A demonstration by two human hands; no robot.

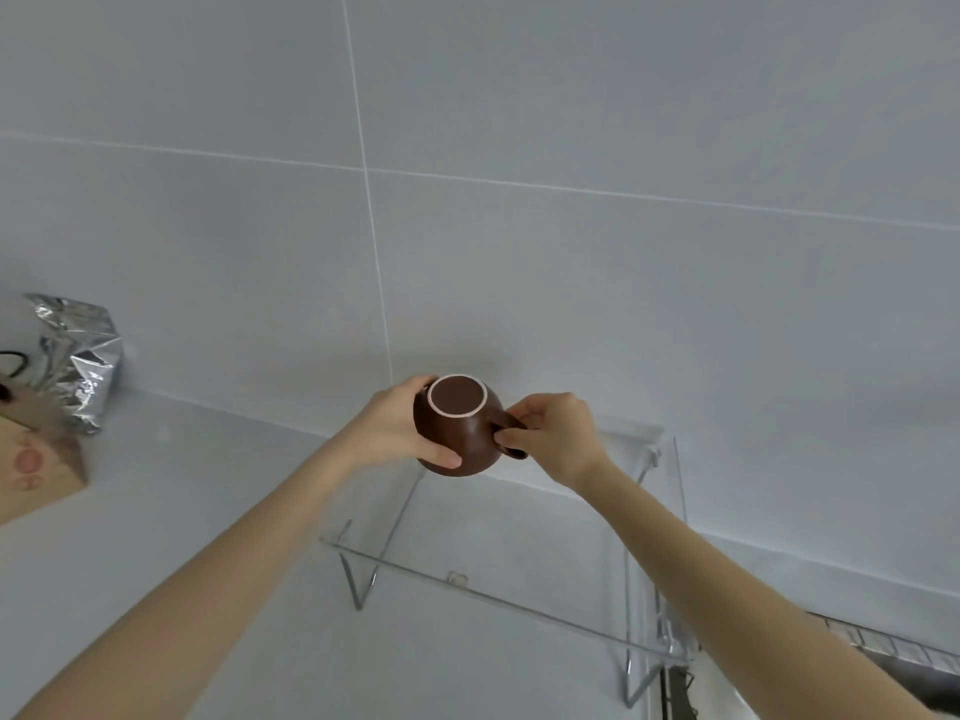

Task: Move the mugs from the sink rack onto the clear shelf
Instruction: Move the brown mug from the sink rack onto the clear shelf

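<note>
A round brown mug [460, 433] hangs upside down, its pale-rimmed base facing up, over the far left corner of the clear shelf [498, 602]. My left hand [395, 431] cups the mug's body from the left. My right hand [553, 433] pinches its handle from the right. The shelf is a transparent plate on bent clear legs, standing on the white counter against the tiled wall, with nothing on it. Whether the mug touches the shelf cannot be told.
A crumpled silver foil bag [78, 356] and a brown paper bag [36, 465] stand at the far left on the counter. The sink rack's wire edge [883, 649] shows at the lower right. A white tiled wall [571, 252] is close behind the shelf.
</note>
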